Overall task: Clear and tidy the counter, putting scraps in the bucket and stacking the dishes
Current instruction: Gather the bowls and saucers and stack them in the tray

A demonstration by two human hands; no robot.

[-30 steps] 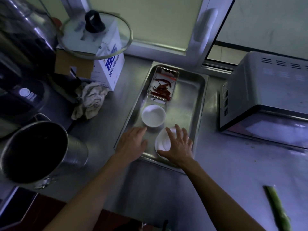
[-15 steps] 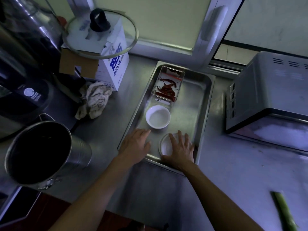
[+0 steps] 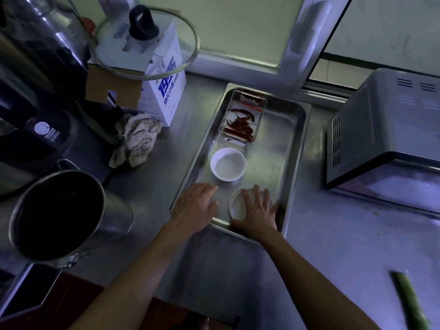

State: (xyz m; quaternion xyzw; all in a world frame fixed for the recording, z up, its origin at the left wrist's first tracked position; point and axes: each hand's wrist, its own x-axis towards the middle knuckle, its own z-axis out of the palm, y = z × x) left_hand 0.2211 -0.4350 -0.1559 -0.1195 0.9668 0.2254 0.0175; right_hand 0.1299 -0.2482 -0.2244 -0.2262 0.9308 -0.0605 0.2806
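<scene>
A rectangular steel tray (image 3: pixel 289 144) with rounded corners and a dull, scuffed sheen lies on the brushed-steel counter (image 3: pixel 333 246). Inside it, toward 12 o'clock, a small clear box (image 3: pixel 242 117) holds wrinkled dried red chillies (image 3: pixel 241 123). Below the box sits a round white bowl (image 3: pixel 227 164), smooth and glossy. At 6 o'clock of the bowl, near the tray's front rim, lies a shallow white dish (image 3: pixel 235 206).

The right hand (image 3: pixel 258 210) rests palm-down on the dish, its fingers spread wide and fairly straight over it. The left hand (image 3: pixel 196 206) lies flat across the tray's near-left corner, fingers relaxed and slightly apart, holding nothing.

At 9 o'clock of the tray a tall cylindrical steel bucket (image 3: pixel 62 215) leans, its inside dark. A crumpled pale cloth (image 3: pixel 137 139) lies at 10 o'clock, beside a white carton (image 3: pixel 164 91) with blue print that carries a round glass lid (image 3: pixel 142 41) with a black knob. A boxy grey oven (image 3: pixel 385 129) stands at 3 o'clock. A long green stalk (image 3: pixel 412 303) lies at 5 o'clock.
</scene>
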